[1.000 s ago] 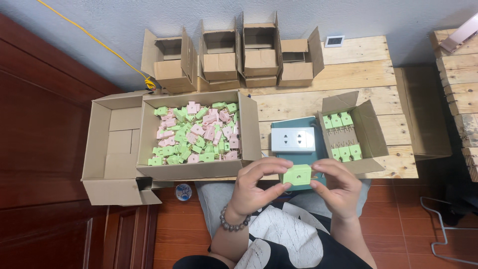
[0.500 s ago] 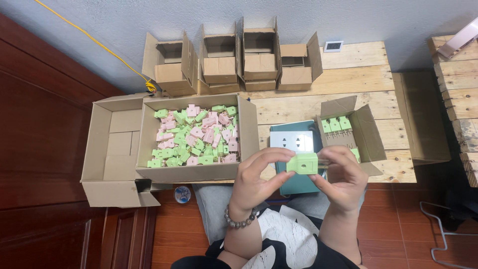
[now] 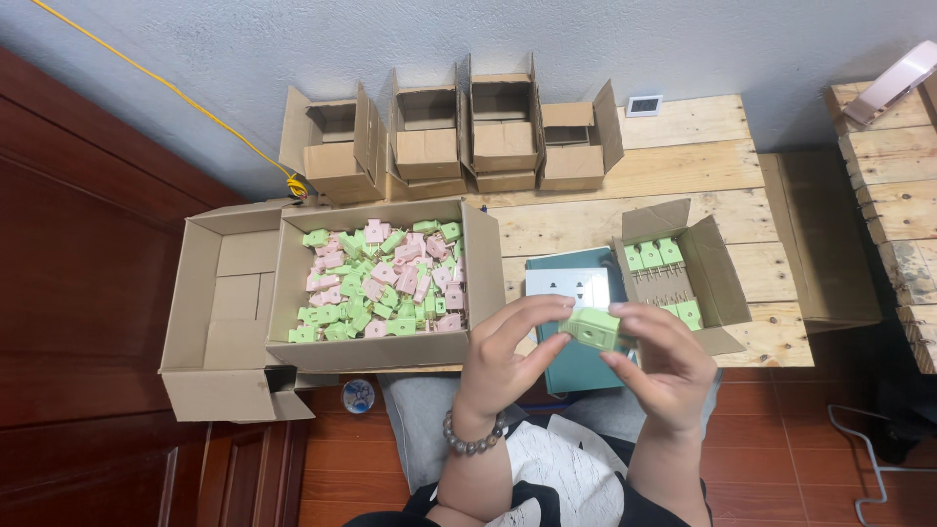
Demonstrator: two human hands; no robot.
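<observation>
A pale green plastic plug adapter (image 3: 595,328) is pinched between the fingertips of the left hand (image 3: 508,356) and the right hand (image 3: 659,366), held above the near edge of a teal box (image 3: 576,366) with a socket panel. Just beyond the right fingers, a small cardboard box (image 3: 727,283) holds green adapters standing in rows. Beyond the left fingers, a large cardboard box (image 3: 376,351) holds a loose heap of pink and green ones, and bare pallet boards (image 3: 683,156) lie farther out.

Both hands raised together — left hand (image 3: 508,356) and right hand (image 3: 664,366) pinching, fingertips facing
</observation>
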